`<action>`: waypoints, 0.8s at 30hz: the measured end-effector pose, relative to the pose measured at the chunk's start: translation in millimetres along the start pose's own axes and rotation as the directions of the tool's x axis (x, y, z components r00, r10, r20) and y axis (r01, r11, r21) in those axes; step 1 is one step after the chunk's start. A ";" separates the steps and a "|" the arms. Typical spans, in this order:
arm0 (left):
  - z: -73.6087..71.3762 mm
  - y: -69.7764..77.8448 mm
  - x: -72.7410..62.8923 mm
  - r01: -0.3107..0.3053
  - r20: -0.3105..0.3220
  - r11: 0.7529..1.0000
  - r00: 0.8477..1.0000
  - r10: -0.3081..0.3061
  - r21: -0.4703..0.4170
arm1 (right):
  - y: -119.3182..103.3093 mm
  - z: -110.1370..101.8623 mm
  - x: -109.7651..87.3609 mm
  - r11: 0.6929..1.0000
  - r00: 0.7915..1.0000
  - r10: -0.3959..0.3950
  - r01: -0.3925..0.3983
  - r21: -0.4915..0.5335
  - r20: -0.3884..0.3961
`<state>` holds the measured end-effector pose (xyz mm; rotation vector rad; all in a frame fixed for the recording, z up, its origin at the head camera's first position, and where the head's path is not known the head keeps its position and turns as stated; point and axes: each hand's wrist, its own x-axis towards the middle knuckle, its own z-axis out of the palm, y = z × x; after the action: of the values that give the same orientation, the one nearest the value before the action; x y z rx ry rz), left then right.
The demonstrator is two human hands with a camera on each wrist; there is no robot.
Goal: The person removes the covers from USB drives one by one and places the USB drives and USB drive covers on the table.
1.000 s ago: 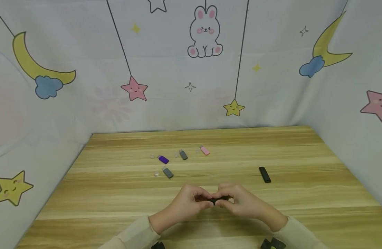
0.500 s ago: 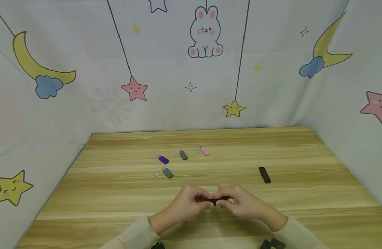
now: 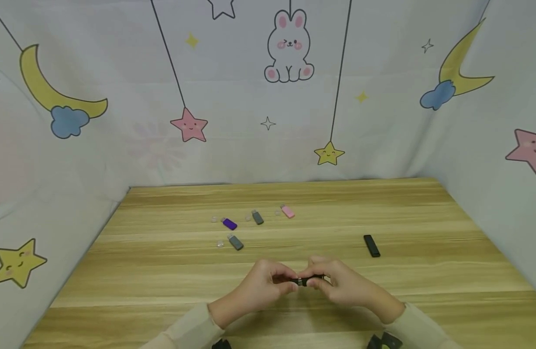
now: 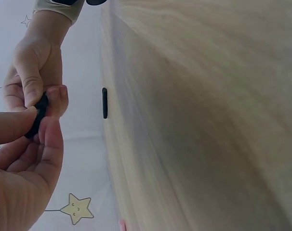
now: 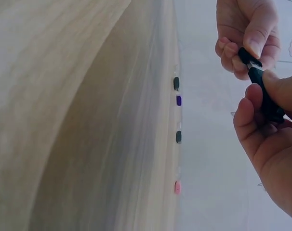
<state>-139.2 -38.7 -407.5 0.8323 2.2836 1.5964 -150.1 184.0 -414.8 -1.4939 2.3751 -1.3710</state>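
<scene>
Both hands [image 3: 300,283] have pulled the black stick [image 3: 309,280] slightly apart.

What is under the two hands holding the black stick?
Only bare wooden table shows beneath the left hand, right hand and black stick; palm-covered spots are hidden.

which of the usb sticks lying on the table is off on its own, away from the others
The black stick, alone on the right; the purple, two grey and pink ones cluster left of centre.

Bare table [image 3: 425,271] around hands [image 3: 303,286]; drives [image 3: 235,242] (small) beyond.
</scene>
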 end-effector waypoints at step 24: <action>-20.4 0.0 -1.3 0.040 -0.065 0.992 0.997 -0.033 0.122 | 0.9 -9.0 17.7 0.992 0.993 0.116 -0.118 -0.048 -0.032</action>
<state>-148.1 -55.4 -400.0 0.7738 2.4473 1.4996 -164.3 177.1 -402.7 -1.3295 2.4879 -1.3273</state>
